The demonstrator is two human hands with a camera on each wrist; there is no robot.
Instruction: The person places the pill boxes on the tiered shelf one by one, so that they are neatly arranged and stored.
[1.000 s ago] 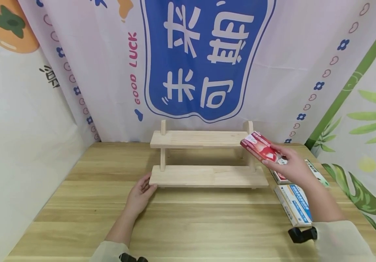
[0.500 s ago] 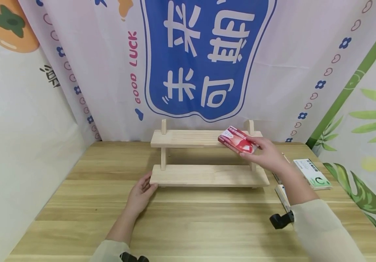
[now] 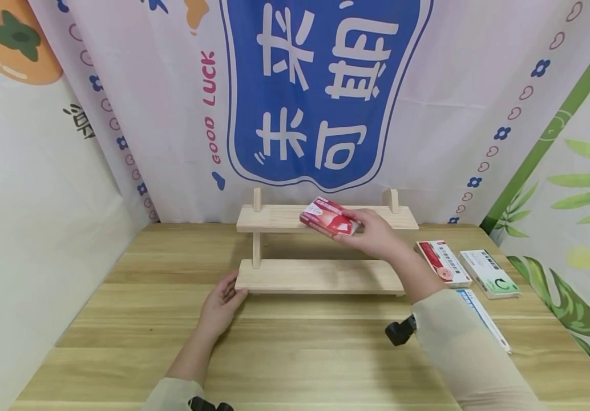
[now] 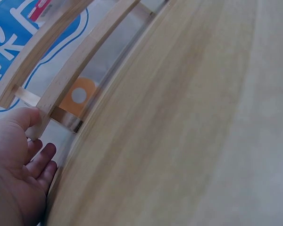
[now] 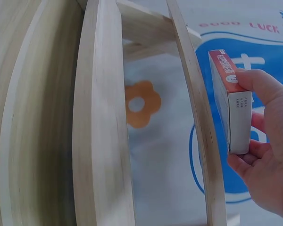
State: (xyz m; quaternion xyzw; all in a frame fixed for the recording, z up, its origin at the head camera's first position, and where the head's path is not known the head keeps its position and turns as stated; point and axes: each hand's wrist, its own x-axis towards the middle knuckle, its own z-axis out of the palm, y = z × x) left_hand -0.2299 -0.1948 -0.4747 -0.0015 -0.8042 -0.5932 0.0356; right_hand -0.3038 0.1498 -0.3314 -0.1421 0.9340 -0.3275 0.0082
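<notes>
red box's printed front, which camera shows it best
Head view: the red box shows nearly its whole printed face, the right hand covering one end. Right wrist view: its white end and little red. Left wrist view: only a red piece, top edge.

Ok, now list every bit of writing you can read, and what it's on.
"GOOD LUCK": pink letters on the back cloth.
"未来可期": white characters on the blue panel.
Red box in the right hand: print too small and blurred.
Red-and-white box, green-and-white box, blue-and-white box: print too small.
Black lettering on the left cloth: too unclear to read.
</notes>
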